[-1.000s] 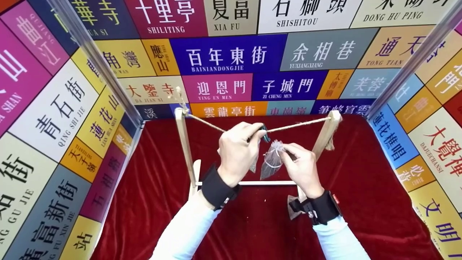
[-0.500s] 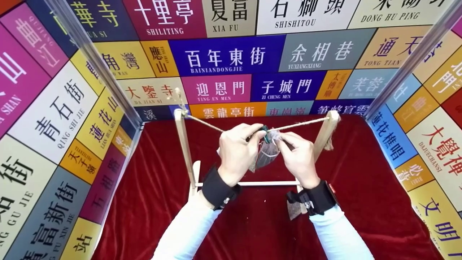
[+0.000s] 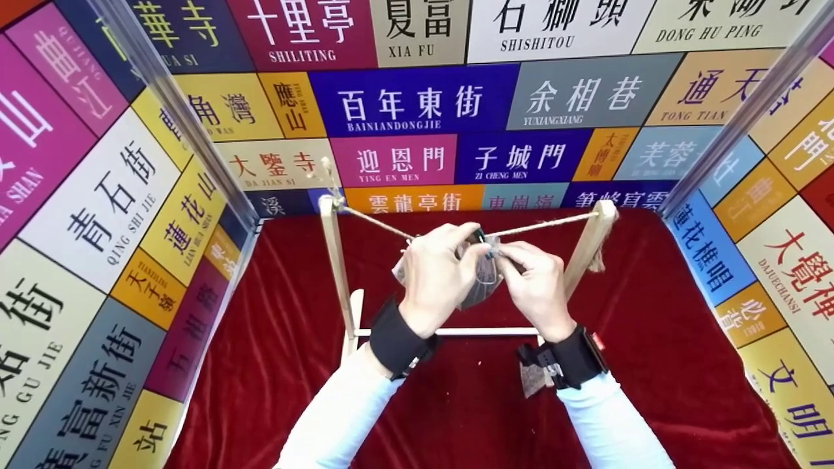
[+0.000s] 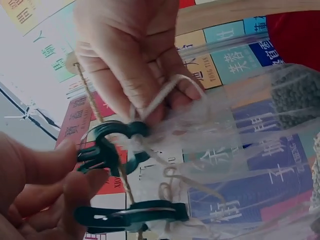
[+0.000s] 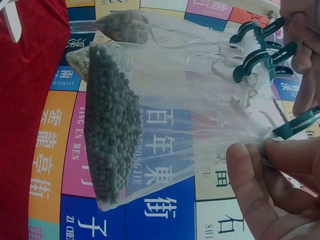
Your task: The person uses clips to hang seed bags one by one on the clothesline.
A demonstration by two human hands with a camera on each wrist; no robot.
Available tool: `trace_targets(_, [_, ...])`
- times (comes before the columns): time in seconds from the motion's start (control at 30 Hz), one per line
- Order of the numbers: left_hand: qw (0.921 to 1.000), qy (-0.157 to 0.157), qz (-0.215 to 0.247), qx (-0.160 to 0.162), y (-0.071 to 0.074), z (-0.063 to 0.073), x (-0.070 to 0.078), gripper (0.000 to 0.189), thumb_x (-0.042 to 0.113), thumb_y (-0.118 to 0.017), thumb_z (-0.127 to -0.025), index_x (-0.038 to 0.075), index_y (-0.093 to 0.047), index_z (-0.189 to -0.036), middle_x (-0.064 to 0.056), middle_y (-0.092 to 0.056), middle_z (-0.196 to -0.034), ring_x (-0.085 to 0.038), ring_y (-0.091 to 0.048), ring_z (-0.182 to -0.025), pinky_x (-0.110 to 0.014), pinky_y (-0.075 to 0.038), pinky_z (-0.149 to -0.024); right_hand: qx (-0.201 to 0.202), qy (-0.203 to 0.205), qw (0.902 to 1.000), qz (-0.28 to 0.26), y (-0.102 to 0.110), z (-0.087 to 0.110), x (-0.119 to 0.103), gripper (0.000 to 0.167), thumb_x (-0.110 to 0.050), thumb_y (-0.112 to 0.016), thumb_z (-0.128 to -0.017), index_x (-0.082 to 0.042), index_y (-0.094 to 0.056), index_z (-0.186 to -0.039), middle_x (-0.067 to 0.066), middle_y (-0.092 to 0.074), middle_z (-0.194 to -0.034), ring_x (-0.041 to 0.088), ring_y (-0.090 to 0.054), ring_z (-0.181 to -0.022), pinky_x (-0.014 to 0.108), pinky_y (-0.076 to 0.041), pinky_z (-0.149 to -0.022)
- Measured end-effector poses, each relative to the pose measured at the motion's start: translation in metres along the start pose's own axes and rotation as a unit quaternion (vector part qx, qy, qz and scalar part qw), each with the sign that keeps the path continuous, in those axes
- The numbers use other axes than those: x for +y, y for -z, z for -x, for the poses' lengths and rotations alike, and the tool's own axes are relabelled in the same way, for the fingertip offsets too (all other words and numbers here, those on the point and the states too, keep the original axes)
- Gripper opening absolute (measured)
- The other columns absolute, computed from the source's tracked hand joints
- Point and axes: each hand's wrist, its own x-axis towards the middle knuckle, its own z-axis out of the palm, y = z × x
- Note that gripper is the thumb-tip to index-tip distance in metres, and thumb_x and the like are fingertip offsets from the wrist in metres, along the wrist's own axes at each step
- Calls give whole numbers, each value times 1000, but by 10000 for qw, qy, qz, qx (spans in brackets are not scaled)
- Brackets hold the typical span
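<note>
My left hand (image 3: 436, 267) pinches the handles of a dark green clothespin (image 4: 112, 145) at the twine (image 3: 547, 225), its head by the gathered neck of a sheer white drawstring pouch (image 5: 112, 130). Dark round pellets fill the pouch's bottom. With thumb and fingertips, my right hand (image 3: 537, 280) pinches that neck right beside the clothespin. Another green clothespin (image 4: 145, 215) sits on the twine close by, at the neck of a neighbouring pouch. A pouch with brownish contents (image 5: 122, 25) shows behind the pellet one. In the head view my left hand hides much of these.
Two wooden posts, left (image 3: 337, 267) and right (image 3: 589, 238), carry the twine, with a white crossbar (image 3: 485, 332) low between them. Another small pouch (image 3: 535, 381) is near the right post's foot. Red velvet cloth (image 3: 469, 417) covers the table; sign-printed panels (image 3: 417, 98) stand around.
My right hand has brought the pellet pouch left and up to the clothespin at the twine. My left hand has stayed at the twine, shifting only slightly.
</note>
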Motion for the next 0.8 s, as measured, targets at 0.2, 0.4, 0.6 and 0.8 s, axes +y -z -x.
trace_targets(0.2, [9980,229,-260,-523,6,0,4,30,26,-87,-83,10,-79,-107,-4,-67,-76,-18,-62,-61,-34,-48,-54,-19,-9,10000,22,0,-2,2,16,8,-75,-87,2,-80,-101,12,-77,-93,19,-70,-77,10,-46,-73])
trace_targets(0.4, [9948,121,-702,-732,9,8,8,41,24,-85,-85,7,-74,-121,-6,-74,-99,-21,-70,-82,-37,-56,-64,9,-26,10000,-25,-3,4,7,17,10,-75,-87,2,-80,-101,11,-77,-93,23,-73,-83,10,-48,-80])
trace_targets(0.6, [9960,-828,-336,-78,14,33,11,53,15,-86,-84,2,-68,-132,-10,-71,-118,-24,-66,-100,-33,-58,-81,-150,-86,9998,-98,-3,12,12,18,7,-76,-87,-1,-81,-103,8,-77,-94,20,-71,-82,15,-51,-77])
trace_targets(0.8, [9856,-1498,222,752,25,64,-2,41,9,-83,-85,-1,-72,-123,-11,-72,-111,-23,-68,-95,-30,-58,-80,-236,-35,9997,-99,5,27,19,25,7,-77,-86,0,-78,-110,10,-76,-100,16,-68,-83,11,-48,-74])
